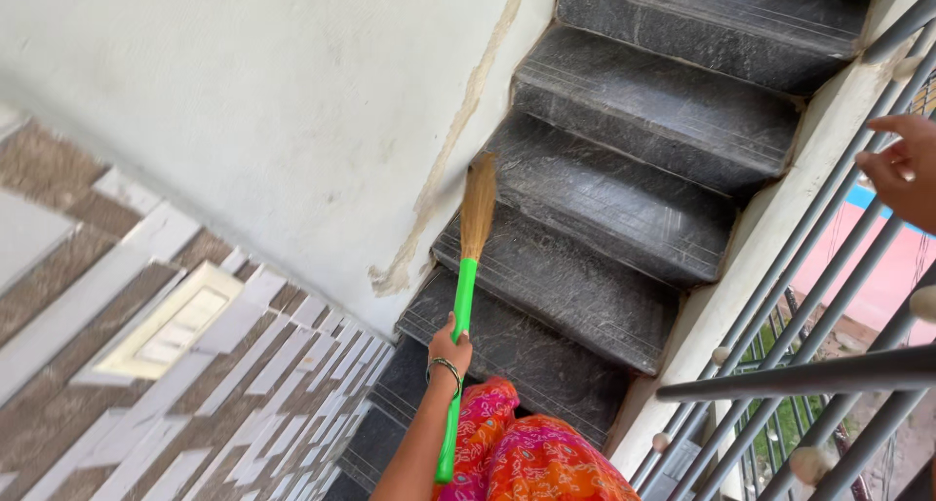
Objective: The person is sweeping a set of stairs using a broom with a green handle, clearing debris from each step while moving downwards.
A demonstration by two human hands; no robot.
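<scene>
My left hand, with a metal bangle on the wrist, is closed around the bright green handle of a broom. The broom's straw-coloured bristles rest on a dark stone stair step, close to the white wall. My right hand is at the right edge of the view beside the grey metal stair railing; its fingers are apart and hold nothing. A pink and orange patterned garment shows at the bottom.
Dark stone steps run upward between a white plastered wall on the left and the railing on the right. A brown and white tiled surface fills the lower left. Beyond the railing, a pink wall and greenery show.
</scene>
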